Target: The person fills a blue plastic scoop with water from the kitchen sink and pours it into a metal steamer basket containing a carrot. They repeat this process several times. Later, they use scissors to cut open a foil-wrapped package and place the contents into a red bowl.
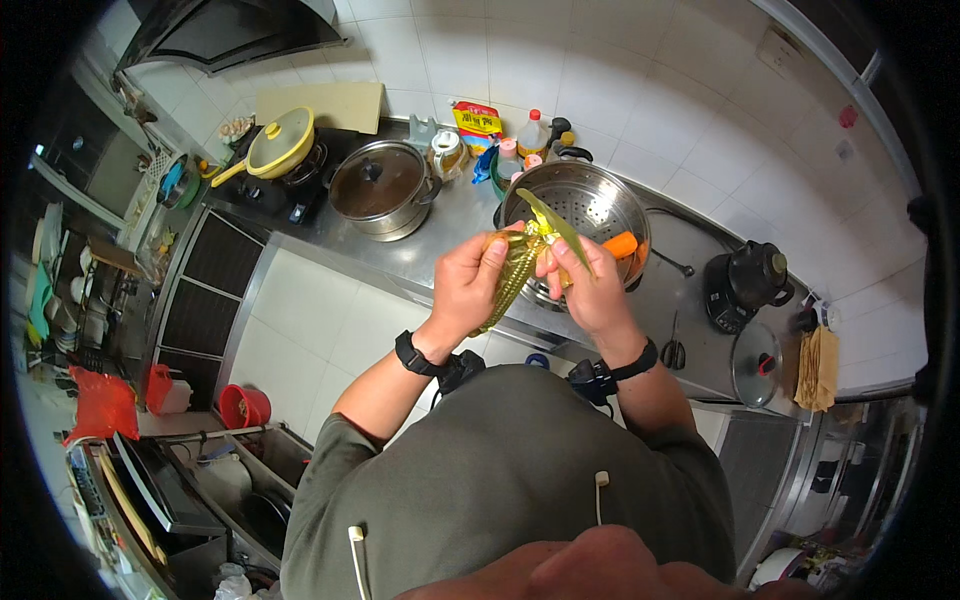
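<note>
My left hand (466,281) grips a cob of corn in a shiny, ribbed wrapper (512,287), which slants down toward my body. My right hand (589,285) pinches the upper end of that wrapper, where a pointed green flap (555,223) sticks up. Both hands are close together over the counter edge, in front of a steel steamer pot (607,187) with a perforated insert. An orange carrot piece (620,244) lies in the pot, just beyond my right fingers. Part of the pot's contents is hidden behind my right hand.
A lidded steel pot (379,187) and a yellow pan (281,146) on the stove stand to the left. Bottles (532,135) line the wall. On the right are black scissors (673,354), a glass lid (756,366) and a dark electric pot (739,277).
</note>
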Available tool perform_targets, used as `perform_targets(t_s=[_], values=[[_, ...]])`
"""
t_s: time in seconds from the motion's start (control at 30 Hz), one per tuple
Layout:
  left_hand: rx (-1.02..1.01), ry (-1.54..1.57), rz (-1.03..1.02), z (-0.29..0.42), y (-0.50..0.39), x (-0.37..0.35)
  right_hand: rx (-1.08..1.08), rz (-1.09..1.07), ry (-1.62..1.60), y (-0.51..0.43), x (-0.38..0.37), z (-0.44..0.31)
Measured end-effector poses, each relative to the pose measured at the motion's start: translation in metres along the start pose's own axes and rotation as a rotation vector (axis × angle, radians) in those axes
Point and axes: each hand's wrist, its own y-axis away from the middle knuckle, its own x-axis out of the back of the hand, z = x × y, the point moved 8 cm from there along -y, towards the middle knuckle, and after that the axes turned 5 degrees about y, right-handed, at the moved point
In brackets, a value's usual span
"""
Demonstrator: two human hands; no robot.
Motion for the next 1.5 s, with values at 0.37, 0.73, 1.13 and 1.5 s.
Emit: perform_targets(t_s=[0.37,0.73,1.13,1.5], values=[[0.218,0.555,0.14,-0.014,-0.031,-0.007,-0.035,-0.101,-0.69,-0.005,0.062,0.012],[-0.017,0.171,0.039,-0.012,-0.033,-0.023,-0.075,0.158,-0.116,0.005,0.12,-0.014],[-0.319,-0.324,-0.24,0.033,-0.034,-0.061,0.514,-0.092,0.727,0.004,0.083,-0.086],[-0.63,-0.463,-0.089,0.052,-0.033,-0.062,0.108,-0.318,0.183,-0.005,0.071,-0.03]])
